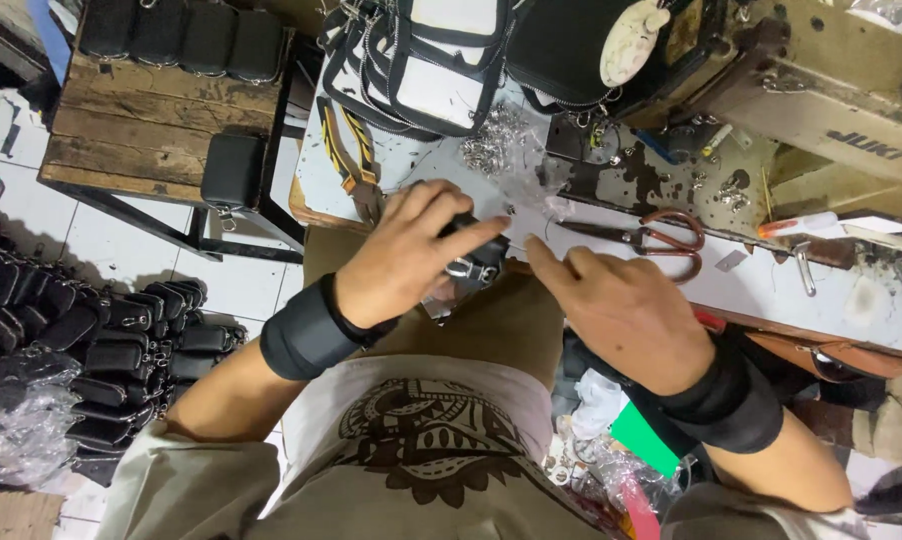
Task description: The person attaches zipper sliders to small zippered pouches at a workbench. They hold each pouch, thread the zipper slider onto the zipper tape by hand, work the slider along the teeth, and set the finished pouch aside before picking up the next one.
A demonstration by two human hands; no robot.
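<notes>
At table edge, left hand (406, 255) clutching small black pouch (474, 255), long axis upright, right hand (621, 305) pinching its zipper pull.

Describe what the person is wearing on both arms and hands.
Both hands are bare: the left hand and the right hand wear no gloves, and no rings are visible. Each wrist carries a wide black wrap-style band, smooth and unmarked: the left band and the right band. The forearms are uncovered, and loose beige short sleeves begin near the elbows.
</notes>
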